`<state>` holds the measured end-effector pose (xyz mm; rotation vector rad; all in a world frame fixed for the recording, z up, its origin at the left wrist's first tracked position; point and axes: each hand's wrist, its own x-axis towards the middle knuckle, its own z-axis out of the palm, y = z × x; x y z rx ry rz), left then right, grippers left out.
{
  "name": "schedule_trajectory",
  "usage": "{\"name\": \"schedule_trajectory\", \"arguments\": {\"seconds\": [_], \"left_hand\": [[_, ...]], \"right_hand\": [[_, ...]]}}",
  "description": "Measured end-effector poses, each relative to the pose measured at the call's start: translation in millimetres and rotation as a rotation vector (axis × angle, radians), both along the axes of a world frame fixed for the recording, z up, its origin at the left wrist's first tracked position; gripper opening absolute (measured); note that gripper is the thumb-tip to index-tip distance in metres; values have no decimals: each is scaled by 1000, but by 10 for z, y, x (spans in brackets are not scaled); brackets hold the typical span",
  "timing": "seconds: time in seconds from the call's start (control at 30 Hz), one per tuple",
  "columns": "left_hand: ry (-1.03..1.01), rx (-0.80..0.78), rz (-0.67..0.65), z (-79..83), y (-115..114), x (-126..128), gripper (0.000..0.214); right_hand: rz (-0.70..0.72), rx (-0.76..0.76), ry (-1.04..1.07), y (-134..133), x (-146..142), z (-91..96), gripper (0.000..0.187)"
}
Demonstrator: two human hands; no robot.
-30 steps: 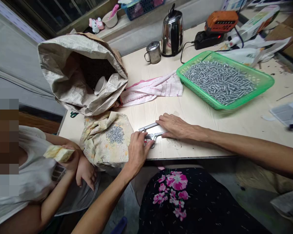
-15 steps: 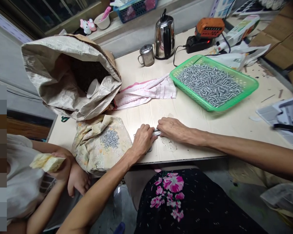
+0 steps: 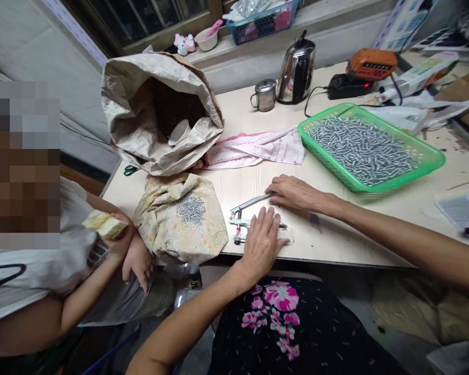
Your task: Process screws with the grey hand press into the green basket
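A small metal hand press tool (image 3: 243,216) with two long handles lies near the table's front edge. My left hand (image 3: 261,238) lies flat over its lower handle, fingers stretched out. My right hand (image 3: 295,191) rests on the end of the upper handle, fingers curled loosely on it. Left of the tool, a flowered cloth (image 3: 182,220) holds a small heap of metal pins (image 3: 190,208).
A green basket (image 3: 428,166) full of metal pins stands at the right. A big paper sack (image 3: 140,125) with a white cup (image 3: 179,132) in it, a pink cloth (image 3: 258,148), a kettle (image 3: 296,70) and a steel mug (image 3: 264,95) lie behind. Another person sits at the left holding a yellow sponge (image 3: 103,225).
My left hand has opened and shifted right, off the tool's head and flat onto its lower handle. The handles now stand spread apart. My view has swung left.
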<state>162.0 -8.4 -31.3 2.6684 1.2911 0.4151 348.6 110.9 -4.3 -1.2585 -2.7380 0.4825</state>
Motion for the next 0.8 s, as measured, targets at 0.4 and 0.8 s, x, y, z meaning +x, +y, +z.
{"name": "schedule_trajectory", "arguments": {"seconds": [0.4,0.8], "left_hand": [[-163,-123,-52,-24,-161,-2,51],[44,149,720,354,26,-1591,27]], "right_hand": [[340,132,-22,-234,-831,157,7],[218,122,425,-365,-899,267,13]]}}
